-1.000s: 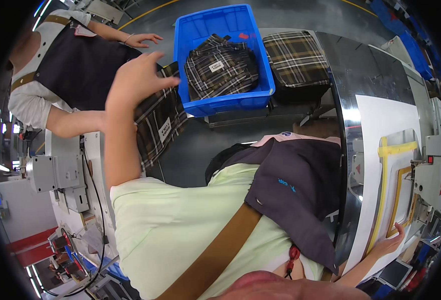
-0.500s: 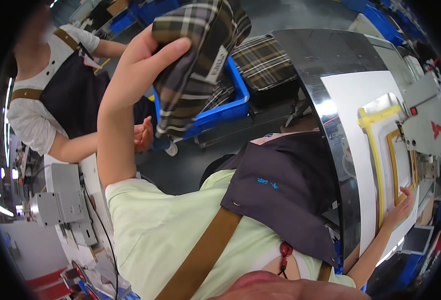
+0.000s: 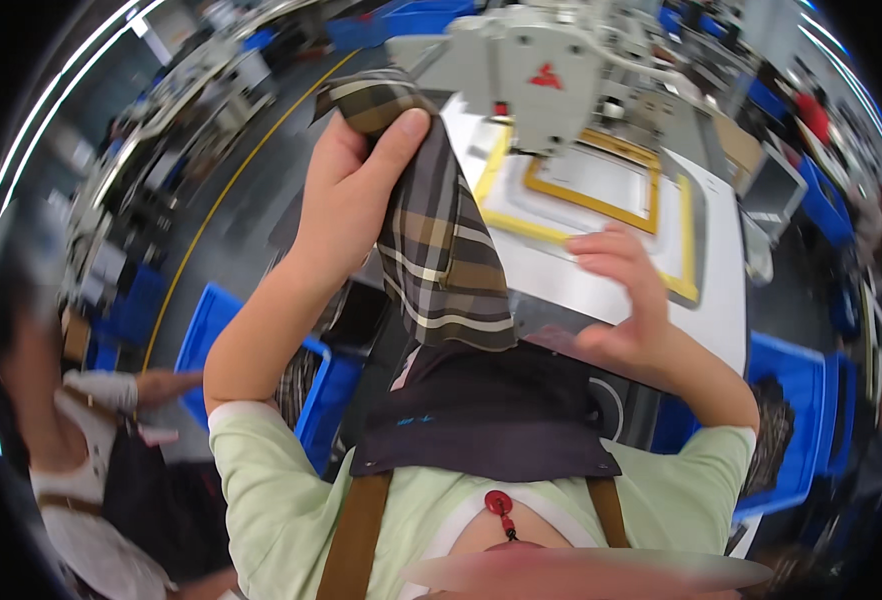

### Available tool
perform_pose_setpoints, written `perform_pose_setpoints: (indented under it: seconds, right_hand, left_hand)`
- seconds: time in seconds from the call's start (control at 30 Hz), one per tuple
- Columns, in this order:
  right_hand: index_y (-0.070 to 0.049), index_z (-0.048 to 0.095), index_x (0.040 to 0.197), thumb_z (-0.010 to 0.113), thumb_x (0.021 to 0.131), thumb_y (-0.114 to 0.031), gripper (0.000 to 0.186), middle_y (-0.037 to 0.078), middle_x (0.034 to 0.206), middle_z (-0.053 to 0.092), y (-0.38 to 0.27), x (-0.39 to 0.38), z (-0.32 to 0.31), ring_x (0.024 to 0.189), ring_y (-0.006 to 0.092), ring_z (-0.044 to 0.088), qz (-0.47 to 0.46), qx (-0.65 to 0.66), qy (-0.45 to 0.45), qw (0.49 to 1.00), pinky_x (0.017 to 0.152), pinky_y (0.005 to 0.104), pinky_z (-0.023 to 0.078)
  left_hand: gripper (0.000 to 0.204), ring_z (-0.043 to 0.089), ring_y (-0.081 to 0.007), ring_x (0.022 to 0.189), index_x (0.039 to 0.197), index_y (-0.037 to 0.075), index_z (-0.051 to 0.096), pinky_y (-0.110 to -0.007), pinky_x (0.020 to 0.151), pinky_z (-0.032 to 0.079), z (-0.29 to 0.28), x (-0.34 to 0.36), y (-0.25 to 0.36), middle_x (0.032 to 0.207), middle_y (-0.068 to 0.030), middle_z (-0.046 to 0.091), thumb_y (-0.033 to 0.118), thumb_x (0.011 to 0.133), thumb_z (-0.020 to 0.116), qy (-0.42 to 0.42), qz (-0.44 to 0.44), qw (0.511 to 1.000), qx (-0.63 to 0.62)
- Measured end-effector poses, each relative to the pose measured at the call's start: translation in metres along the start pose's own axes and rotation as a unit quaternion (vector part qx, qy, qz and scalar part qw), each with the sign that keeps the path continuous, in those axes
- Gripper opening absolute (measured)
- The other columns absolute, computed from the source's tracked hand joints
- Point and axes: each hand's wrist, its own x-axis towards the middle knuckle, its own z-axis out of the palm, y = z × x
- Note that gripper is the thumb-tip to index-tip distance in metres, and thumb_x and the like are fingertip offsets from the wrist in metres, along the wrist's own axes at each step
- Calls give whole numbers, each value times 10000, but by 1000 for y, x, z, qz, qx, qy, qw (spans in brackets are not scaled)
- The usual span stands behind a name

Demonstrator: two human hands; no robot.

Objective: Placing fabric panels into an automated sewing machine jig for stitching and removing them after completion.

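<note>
The fingers (image 3: 401,140) of the left hand (image 3: 356,195) are clamped on a plaid cloth piece (image 3: 441,240), the thumb pressed over its upper part with folds bunched behind it. The right hand (image 3: 626,290) holds nothing; its fingers are curled and spread from the thumb, well apart from the cloth's lower end.

The plaid cloth piece hangs aslant from the left hand, in front of the person's dark apron (image 3: 486,415); whether it touches the apron I cannot tell. Brown, grey and black with pale lines, it looks light, soft and limp, likely to fold and sag but unlikely to slip or break. One pinch at the top seems to leave the lower edge free to swing; a second hold at the loose lower corner, close to the edge, should draw it flat. Whether it is one layer or several is unclear.

Beyond the right fingers, a yellow-edged frame (image 3: 531,228) lies on the white-topped counter (image 3: 723,310), with a smaller golden frame (image 3: 591,206) within its outline, beneath the embroidery machine head (image 3: 551,90). Farther out, a blue bin (image 3: 336,400) with plaid cloth stands at lower left, near a co-worker (image 3: 151,510); another blue bin (image 3: 808,390) at right holds crumpled dark cloth.
</note>
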Motion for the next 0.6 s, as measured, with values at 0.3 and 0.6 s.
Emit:
perform_pose_setpoints:
  seconds: [0.3, 0.6]
  right_hand:
    - [-13, 598, 1127, 703, 732, -14, 409, 146, 1123, 638, -26, 4, -40, 1002, 279, 629, 41, -135, 130, 981, 858, 305, 481]
    - [-32, 626, 1124, 550, 822, 83, 332, 79, 1022, 672, -46, -11, -71, 920, 121, 622, 330, 24, 167, 929, 811, 251, 492]
  left_hand:
    - [257, 551, -102, 1002, 1156, 36, 535, -267, 868, 452, 89, 17, -27, 1098, -38, 599, 169, 940, 575, -73, -54, 982, -167]
    - [246, 536, -130, 530, 895, -14, 508, -244, 514, 430, 74, 26, -1, 771, -135, 595, 213, 972, 452, -258, 193, 940, -113]
